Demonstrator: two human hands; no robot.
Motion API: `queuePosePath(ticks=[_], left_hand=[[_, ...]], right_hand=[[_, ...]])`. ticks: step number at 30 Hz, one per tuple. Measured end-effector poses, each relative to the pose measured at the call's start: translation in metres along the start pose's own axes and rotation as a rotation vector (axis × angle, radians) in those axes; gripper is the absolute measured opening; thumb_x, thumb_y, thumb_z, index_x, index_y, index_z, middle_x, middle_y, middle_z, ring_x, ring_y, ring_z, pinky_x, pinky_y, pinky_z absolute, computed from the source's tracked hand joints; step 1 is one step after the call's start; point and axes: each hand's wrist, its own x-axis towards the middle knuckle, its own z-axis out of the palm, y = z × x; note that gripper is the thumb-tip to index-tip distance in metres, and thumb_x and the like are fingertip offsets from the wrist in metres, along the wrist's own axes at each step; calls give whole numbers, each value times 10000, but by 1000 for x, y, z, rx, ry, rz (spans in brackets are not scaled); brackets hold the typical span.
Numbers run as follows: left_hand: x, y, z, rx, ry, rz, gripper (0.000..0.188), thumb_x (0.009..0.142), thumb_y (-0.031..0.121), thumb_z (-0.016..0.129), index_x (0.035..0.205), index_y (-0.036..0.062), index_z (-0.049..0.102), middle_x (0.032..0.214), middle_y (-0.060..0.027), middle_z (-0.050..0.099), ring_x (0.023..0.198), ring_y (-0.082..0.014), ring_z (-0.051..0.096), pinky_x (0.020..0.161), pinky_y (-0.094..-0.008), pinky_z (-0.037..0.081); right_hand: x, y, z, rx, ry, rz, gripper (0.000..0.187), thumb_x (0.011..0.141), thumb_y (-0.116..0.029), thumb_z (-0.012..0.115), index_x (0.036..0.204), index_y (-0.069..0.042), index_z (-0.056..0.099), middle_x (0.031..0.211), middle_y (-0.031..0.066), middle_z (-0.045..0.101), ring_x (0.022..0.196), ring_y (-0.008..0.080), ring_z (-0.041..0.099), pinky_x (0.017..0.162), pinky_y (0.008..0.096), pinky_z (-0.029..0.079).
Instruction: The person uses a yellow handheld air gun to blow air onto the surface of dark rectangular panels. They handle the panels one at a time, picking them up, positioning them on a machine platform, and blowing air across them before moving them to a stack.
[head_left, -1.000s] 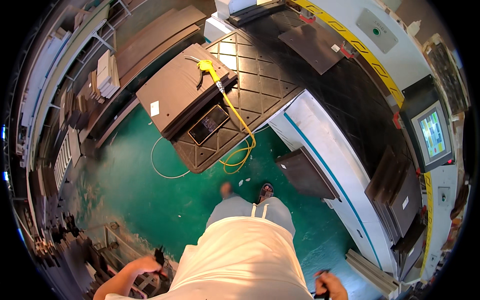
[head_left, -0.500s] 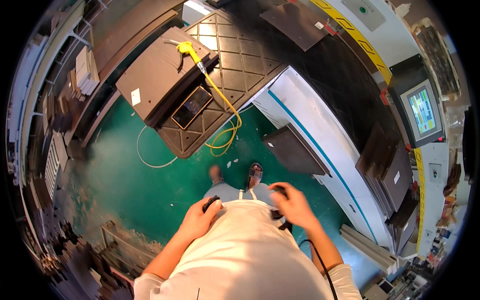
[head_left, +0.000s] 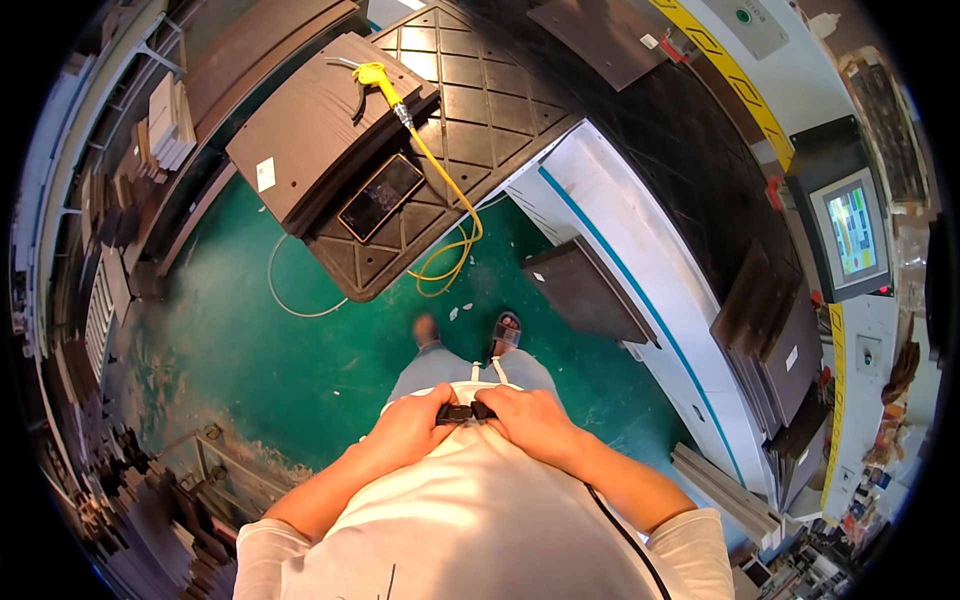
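At my waist, my left hand [head_left: 412, 428] is closed on one half of a black buckle [head_left: 455, 414], thumb on top. Facing it from the right, my right hand [head_left: 528, 422] pinches the other black buckle half [head_left: 482, 411]. The two pieces meet end to end or nearly so; whether they are joined I cannot tell. A white shirt [head_left: 470, 500] lies beneath both hands, and a black cable [head_left: 625, 535] runs down past my right forearm.
Ahead stands a black ribbed table [head_left: 480, 100] bearing brown panels [head_left: 310, 130], a yellow air blow gun [head_left: 372, 76] with a coiled yellow hose, and a phone [head_left: 381, 198]. To the right is a white machine [head_left: 620, 240] with a control screen [head_left: 850, 228] and a leaning panel [head_left: 590, 290].
My hands have come together in front of my waist, bringing the two black buckle pieces from apart to end to end. The view has shifted slightly.
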Motion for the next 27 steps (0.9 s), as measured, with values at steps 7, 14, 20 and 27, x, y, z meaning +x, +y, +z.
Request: queuePosePath(ticks=[7,14,20,27], left_hand=[[17,5,-4,116,-41,26,269,906,133,730,1091,65,547,841,-206,693,809,-455,669,682,-543,501],[31,3,4,239,-59,-29,251,920,152,706,1087,44,554,857,-231,700,830,-486,665,708,-571,511],[38,-13,12,178,-104,5,269,904,178,681,1101,40,559,924,-245,718,899,-483,682,778,-589,522],[31,-21,-28,69,-206,40,360,906,182,740,1250,87,687,1066,-175,750,995,-355,727,866,-425,564]], right_hand=[[5,0,-3,-215,-18,-28,152,917,-94,568,1051,-29,601,966,151,690,795,344,723,656,464,578],[23,-10,8,-285,-86,148,200,961,-124,528,1136,-66,607,996,141,710,830,366,731,659,489,579],[28,-2,11,-114,-126,210,219,951,-127,579,1143,-32,622,1037,179,732,850,419,719,726,510,580],[-130,59,-42,487,185,536,399,963,-379,742,1188,-51,725,1139,112,748,1008,239,714,900,365,562]])
